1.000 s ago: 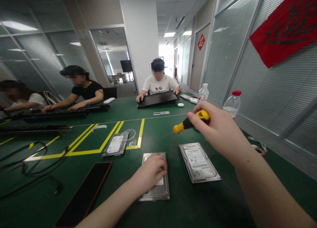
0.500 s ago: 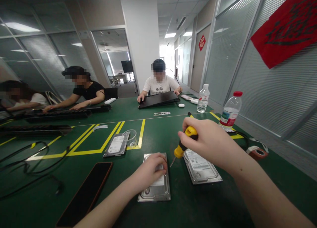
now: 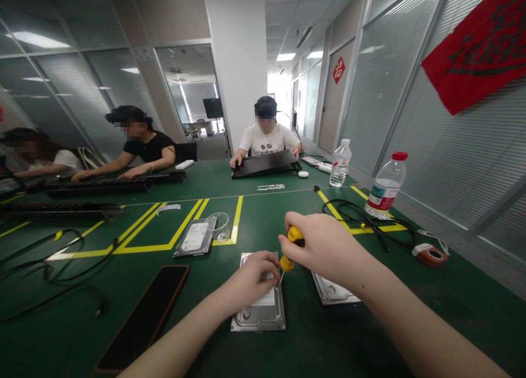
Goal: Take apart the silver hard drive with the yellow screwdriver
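Green table [image 3: 287, 356] carries a hard drive [image 3: 261, 312]; left hand [image 3: 250, 279] presses flat on it, right hand [image 3: 324, 246] grips a yellow screwdriver [image 3: 291, 249], tip at its top edge.

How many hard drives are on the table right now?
3. One under the left hand, hard drive; one partly hidden beneath the right hand, second drive; third drive by the yellow lines.

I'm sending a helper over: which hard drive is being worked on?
On the green table, three silver hard drives lie near its front edge. It is the middle hard drive, pinned by the left hand, the right hand's yellow-handled screwdriver at its corner.
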The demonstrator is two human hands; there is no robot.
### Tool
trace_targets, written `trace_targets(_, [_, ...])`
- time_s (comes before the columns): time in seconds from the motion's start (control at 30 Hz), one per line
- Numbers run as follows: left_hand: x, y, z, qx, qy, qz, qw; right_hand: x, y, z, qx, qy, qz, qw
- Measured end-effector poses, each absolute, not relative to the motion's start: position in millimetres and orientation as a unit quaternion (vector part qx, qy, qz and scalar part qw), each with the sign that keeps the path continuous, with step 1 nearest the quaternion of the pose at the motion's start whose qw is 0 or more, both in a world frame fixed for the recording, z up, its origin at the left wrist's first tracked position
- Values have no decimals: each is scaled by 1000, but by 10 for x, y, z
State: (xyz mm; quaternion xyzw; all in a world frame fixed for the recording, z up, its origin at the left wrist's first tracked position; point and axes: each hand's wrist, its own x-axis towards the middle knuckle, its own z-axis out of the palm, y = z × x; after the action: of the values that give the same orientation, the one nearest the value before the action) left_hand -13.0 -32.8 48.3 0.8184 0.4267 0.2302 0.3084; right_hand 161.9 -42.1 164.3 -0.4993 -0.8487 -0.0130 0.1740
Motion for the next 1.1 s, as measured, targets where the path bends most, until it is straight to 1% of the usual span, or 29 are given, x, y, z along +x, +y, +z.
trace_targets(0.83, [-122,-346,542,821,417,230,315,1599,-431,1642,-491,-857,-24,156])
trace_targets(1.0, [-119,-346,550,822,417,231,310,1599,-451,1651,-492,-857,-5,155])
trace_targets(1.1, [-130,-333,510,827,412,234,304,1569,-458,1667,-461,-873,16,161])
